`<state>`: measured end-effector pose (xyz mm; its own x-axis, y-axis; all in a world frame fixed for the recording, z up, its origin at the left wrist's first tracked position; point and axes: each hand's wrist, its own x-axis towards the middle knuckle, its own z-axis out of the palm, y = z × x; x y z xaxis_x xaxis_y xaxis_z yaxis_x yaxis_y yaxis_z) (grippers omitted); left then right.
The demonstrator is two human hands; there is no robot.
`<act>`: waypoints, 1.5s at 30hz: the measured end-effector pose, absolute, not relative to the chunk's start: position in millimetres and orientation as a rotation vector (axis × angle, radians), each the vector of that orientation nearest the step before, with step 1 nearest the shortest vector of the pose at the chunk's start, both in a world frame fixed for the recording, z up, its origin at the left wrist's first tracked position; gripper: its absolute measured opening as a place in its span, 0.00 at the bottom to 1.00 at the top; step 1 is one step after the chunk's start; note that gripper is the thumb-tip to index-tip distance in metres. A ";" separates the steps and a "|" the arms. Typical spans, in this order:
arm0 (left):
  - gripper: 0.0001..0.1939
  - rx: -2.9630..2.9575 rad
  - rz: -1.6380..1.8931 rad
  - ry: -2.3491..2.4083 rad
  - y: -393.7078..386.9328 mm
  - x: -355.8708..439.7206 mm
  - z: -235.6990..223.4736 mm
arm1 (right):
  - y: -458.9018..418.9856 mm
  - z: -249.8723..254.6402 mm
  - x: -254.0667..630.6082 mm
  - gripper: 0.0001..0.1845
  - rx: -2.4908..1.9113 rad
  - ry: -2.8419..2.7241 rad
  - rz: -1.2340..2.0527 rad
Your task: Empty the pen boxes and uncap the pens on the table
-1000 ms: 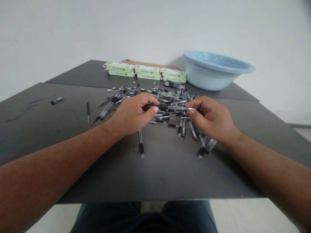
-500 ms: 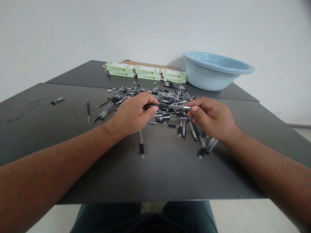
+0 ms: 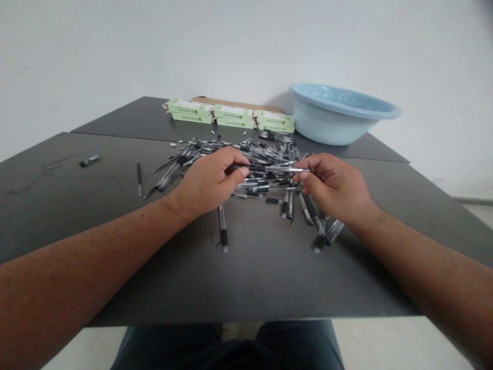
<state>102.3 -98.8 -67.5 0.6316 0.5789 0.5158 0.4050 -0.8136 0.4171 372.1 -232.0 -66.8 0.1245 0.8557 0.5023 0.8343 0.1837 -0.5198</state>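
A clear gel pen with a black grip lies level between my two hands, above a heap of similar pens. My left hand is closed on its dark left end, thumb and forefinger pinching it. At the other end, the thumb and forefinger of my right hand are round the pen, and its pointed tip shows between them. One loose pen lies on the table below my left hand. More pens lie under my right wrist.
Green and white boxes stand stacked in a row at the back. A light blue basin is at the back right. On the left of the dark table lie a thin pen part and a short dark piece.
My right thumb and fingers have shifted and loosened a little on the pen, so its pointed tip now shows between them. My left hand keeps its pinch, almost unmoved.
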 end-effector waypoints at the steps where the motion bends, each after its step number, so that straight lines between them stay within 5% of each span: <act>1: 0.14 2.597 0.958 0.796 -98.9 102.4 -67.6 | -232.2 -65.9 372.0 0.11 -1.630 -1.686 0.039; 17: 0.16 2.635 0.941 0.727 -101.5 100.6 -64.6 | -231.4 -63.7 374.0 0.11 -1.676 -1.731 0.018; 25: 0.26 2.693 0.909 0.718 -103.2 101.3 -62.2 | -231.8 -65.6 372.9 0.11 -1.604 -1.784 -0.083; 31: 0.15 2.614 0.969 0.725 -105.6 101.9 -64.5 | -231.2 -66.6 374.0 0.12 -1.620 -1.757 -0.097; 45: 0.14 2.653 0.967 0.688 -107.0 101.1 -67.1 | -230.8 -62.9 375.2 0.16 -1.673 -1.742 -0.024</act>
<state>101.1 -107.0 -67.1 0.6713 0.5038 0.5437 0.3486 -0.8619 0.3682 375.2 -230.8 -62.9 0.0911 0.8665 0.4908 0.8797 0.1609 -0.4474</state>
